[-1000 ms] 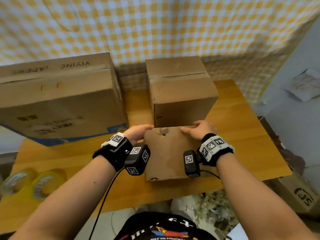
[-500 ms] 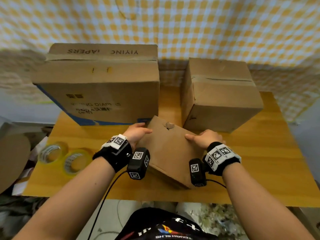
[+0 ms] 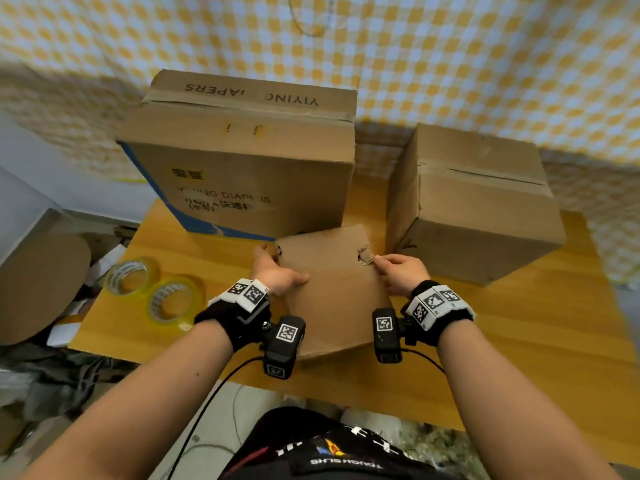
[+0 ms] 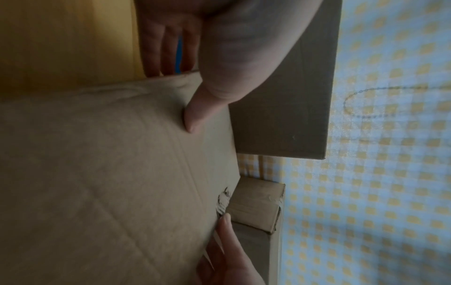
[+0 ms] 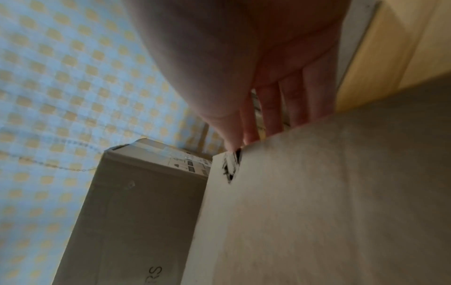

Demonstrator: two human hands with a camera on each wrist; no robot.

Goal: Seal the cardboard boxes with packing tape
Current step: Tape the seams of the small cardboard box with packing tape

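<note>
Three brown cardboard boxes stand on the light wooden table (image 3: 540, 344). Nearest the person, a small, flat, creased cardboard box (image 3: 332, 289) lies tilted at the front of the table, with a torn hole (image 3: 365, 256) near its far right corner. The left hand (image 3: 277, 271) grips this small box at its far left corner: in the left wrist view the thumb (image 4: 207, 100) presses on the top face while the fingers (image 4: 168, 46) wrap over the left edge. The right hand (image 3: 401, 271) holds the right edge of the same box just beside the tear, with the thumb on top and the fingers (image 5: 292, 104) curled down over the edge, as the right wrist view shows. Behind the small box to the left stands a large printed cardboard carton with a blue bottom stripe (image 3: 242, 168), its top flaps shut. To the right stands a medium plain cardboard box (image 3: 478, 206), also with its flaps down; a dark seam line runs across its top. Two rolls of clear yellowish packing tape (image 3: 152, 292) lie flat, side by side, near the left edge of the table, well apart from both hands. A yellow-and-white checked cloth (image 3: 450, 64) hangs behind the table.
</note>
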